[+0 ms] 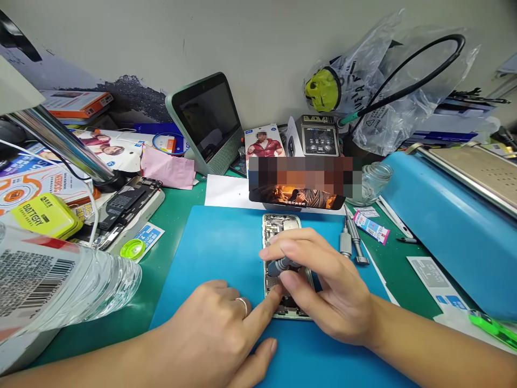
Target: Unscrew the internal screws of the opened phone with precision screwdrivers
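An opened smartphone lies on the blue mat with its inner parts bare. My right hand is over it, thumb and fingers closed around a small grey screwdriver. The tool's tip is hidden from me. From the left, my left hand, with a ring on one finger, reaches in. Its index fingertip rests on the lower part of the phone, the thumb is held apart, and the other fingers are bent. My right hand covers much of the phone's right side.
Behind the phone a propped screen plays a video. Two more screwdrivers lie right of it. A clear bottle juts in at left, near a yellow battery box and another opened phone. A blue case stands at right.
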`<state>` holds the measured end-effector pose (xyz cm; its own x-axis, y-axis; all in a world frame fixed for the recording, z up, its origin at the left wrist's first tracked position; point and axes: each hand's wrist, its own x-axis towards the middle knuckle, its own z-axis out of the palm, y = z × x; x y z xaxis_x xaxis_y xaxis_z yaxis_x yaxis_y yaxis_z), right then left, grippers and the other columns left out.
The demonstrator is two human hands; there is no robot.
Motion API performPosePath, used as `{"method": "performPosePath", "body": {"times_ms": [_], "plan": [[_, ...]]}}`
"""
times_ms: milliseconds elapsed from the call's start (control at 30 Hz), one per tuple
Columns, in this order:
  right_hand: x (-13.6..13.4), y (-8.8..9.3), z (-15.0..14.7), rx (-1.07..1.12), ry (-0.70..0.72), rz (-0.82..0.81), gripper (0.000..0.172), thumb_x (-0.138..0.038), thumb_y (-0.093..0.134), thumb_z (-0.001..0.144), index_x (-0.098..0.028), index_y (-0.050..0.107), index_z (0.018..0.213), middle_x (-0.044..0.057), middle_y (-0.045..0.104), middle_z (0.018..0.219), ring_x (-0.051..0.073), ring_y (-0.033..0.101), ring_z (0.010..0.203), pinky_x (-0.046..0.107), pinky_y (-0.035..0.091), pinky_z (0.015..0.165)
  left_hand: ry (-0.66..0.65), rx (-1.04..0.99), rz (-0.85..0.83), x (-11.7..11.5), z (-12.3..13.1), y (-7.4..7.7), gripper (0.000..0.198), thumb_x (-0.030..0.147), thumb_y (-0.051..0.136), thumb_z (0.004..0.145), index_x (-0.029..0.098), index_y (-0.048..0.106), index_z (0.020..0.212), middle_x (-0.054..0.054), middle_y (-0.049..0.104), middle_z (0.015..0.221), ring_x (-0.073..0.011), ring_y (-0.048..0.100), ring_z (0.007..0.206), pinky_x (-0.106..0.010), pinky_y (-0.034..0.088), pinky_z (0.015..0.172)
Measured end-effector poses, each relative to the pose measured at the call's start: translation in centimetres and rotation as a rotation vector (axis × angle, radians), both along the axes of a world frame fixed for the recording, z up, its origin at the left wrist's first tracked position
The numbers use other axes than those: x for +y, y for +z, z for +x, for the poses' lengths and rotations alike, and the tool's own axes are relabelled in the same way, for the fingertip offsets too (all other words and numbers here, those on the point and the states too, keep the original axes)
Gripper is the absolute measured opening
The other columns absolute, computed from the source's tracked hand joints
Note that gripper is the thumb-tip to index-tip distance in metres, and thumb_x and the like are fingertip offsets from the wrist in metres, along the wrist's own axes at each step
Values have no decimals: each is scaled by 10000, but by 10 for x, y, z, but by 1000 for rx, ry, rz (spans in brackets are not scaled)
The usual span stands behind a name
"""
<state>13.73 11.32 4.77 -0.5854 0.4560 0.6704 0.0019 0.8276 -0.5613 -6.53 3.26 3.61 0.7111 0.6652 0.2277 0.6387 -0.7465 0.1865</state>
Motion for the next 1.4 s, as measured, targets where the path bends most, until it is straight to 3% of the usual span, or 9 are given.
{"method": "performPosePath", "body": {"times_ms": [200,533,767,1033,1233,1400], "plan": [[1,1,-1,-2,-19,53,487,-64,593,916,-236,527,1366,55,698,999,180,646,951,389,565,871,4,-7,-12,0,-1,-1,455,304,440,1001,41,482,1369,7,643,644,-197,602,489,-364,456,464],[2,1,0,26,-5,-2,584,27,540,885,-231,514,1409,69,712,1052,203,644,1033,419,563,925,6,13,-65,0,0,1,497,305,440,999,28,439,1413,-4,663,678,-211,619,506,-394,481,478],[2,2,1,5,-73,20,500,-59,551,933,-283,553,1380,46,646,977,182,625,924,377,576,814,5,5,-59,0,-2,0,481,302,431,1005,37,453,1405,-5,662,677,-210,624,514,-393,492,479],[3,0,-1,17,1,-4,530,-15,542,921,-232,520,1403,66,726,1011,192,654,992,415,575,894,10,-3,-40,-1,0,1,473,307,449,993,46,467,1386,7,647,648,-204,613,496,-375,468,472],[2,-1,2,4,-42,0,500,-90,566,939,-272,529,1403,60,675,1005,194,635,957,395,577,827,17,-8,-15,1,0,1,452,307,450,992,62,481,1371,8,643,637,-201,607,488,-368,459,479],[1,4,1,0,-6,16,510,-38,519,935,-249,532,1400,80,695,1087,198,652,1045,416,570,913,16,-12,-29,1,0,0,463,304,456,991,54,480,1380,-1,658,656,-203,617,498,-369,460,479]]}}
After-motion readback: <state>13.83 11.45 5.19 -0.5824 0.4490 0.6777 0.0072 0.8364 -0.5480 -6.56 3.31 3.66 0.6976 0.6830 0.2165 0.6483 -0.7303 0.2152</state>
